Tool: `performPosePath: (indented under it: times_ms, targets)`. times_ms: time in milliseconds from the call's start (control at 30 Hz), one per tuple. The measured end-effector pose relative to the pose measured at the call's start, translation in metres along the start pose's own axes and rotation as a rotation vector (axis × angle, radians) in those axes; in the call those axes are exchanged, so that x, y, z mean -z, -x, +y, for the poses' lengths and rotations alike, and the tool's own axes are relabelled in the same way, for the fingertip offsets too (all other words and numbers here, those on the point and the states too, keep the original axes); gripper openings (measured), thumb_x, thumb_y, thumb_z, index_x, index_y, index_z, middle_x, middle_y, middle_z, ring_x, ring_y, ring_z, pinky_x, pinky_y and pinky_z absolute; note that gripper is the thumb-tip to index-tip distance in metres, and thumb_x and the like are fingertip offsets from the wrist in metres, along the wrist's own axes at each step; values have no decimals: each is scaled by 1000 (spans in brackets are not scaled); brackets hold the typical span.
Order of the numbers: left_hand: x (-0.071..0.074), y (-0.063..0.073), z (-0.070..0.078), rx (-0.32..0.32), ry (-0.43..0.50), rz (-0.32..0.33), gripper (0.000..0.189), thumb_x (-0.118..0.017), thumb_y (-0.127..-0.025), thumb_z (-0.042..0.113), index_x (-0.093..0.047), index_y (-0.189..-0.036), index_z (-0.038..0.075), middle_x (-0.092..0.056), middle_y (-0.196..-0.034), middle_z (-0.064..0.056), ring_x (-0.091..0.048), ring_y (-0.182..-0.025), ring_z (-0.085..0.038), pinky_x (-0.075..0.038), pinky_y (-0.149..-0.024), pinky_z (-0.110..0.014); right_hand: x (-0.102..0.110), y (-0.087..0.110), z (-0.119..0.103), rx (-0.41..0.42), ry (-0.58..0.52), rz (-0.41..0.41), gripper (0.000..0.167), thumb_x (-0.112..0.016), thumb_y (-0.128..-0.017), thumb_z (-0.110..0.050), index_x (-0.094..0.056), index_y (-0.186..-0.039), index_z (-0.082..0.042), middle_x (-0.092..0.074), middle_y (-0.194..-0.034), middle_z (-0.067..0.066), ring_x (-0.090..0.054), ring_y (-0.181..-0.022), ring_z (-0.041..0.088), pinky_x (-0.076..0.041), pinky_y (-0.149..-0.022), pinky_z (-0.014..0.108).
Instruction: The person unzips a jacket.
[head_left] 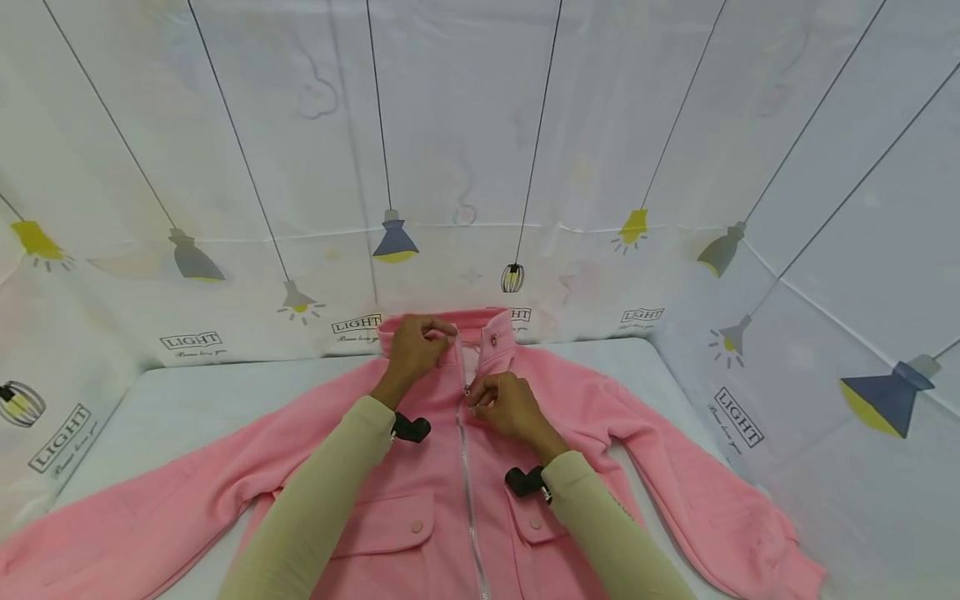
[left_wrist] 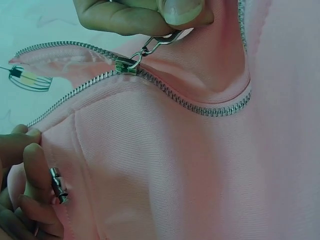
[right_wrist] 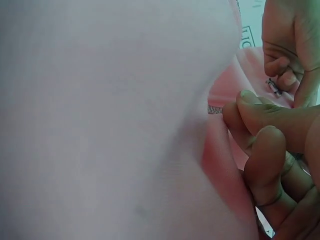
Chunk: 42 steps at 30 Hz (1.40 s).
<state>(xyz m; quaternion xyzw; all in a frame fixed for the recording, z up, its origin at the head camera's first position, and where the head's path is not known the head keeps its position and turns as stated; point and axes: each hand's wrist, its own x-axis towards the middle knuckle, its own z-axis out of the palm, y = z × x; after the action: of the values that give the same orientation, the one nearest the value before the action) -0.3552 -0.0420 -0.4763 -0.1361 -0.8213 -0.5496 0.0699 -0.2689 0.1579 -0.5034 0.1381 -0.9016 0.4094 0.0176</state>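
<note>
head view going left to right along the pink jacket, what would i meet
Picture-left jacket sleeve, left grip, metal zip slider, right grip, picture-right jacket sleeve

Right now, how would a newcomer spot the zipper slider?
Find the pink jacket on the table. Follow its front zipper up toward the collar. The slider is the metal piece where the joined teeth split into two rows.

We see a pale, creased wall covering printed with blue, yellow and grey hanging lamps and framed "LIGHT" labels. It borders our whitish surface behind and on both sides.
</note>
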Motion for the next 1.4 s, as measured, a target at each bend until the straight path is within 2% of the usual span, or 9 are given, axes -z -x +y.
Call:
performPosePath:
  times_ms: [267, 433, 600, 867, 1067, 1200, 1400]
  targets:
    - [-3, 0, -2, 29, 58, 24, 6, -78, -96, 11, -82, -100, 10, -81, -93, -11, -65, -56, -19, -51, -53, -30, 1, 5, -8, -47, 67, 21, 15, -88, -82, -8, -82, -82, -22, -77, -76, -10, -70, -73, 2, -55, -72, 30]
    - [-4, -2, -2, 21, 47, 52, 7, -78, -96, 12, -83, -100, 11, -81, -97, -8, -63, -54, -15, -50, -54, -29, 2, 9, -14, -76, 92, 32, 17, -89, -82, -9, -82, -79, -25, -76, -74, -11, -69, -72, 2, -55, -72, 32]
    - [-4, -2, -2, 26, 47, 71, 6, -77, -97, 13, -83, -99, 12, -81, -91, -9, -62, -52, -14, -48, -53, -29, 4, 13, -18, -84, 114, 25, 16, -90, -82, -11, -83, -79, -25, -75, -72, -12, -68, -70, 1, -54, -69, 31]
    - [-5, -4, -2, 35, 30, 107, 5, -77, -97, 15, -83, -98, 15, -79, -85, -9, -61, -51, -16, -48, -53, -29, 7, 19, -24, -83, 122, 29, 16, -92, -81, -13, -83, -78, -26, -74, -70, -14, -68, -69, 0, -55, -69, 31]
    - [-5, -5, -3, 43, 36, 111, 6, -77, -97, 17, -83, -98, 15, -80, -95, -5, -61, -52, -17, -48, -52, -29, 9, 23, -28, -84, 127, 23, 15, -91, -81, -13, -83, -78, -25, -75, -70, -13, -68, -67, 0, -55, -68, 30]
    - [-3, -4, 0, 43, 63, 110, 7, -76, -98, 14, -83, -100, 12, -80, -91, -10, -63, -52, -18, -49, -51, -27, 9, 24, -29, -99, 114, 13, 15, -91, -82, -12, -83, -78, -24, -75, -71, -12, -69, -68, 1, -55, -68, 30]
    - [5, -5, 4, 53, 93, 140, 10, -74, -98, 9, -82, -103, 10, -76, -85, -16, -60, -52, -14, -49, -51, -24, 8, 28, -28, -129, 80, -19, 13, -91, -81, -14, -83, -79, -23, -76, -70, -11, -69, -68, 2, -55, -70, 30]
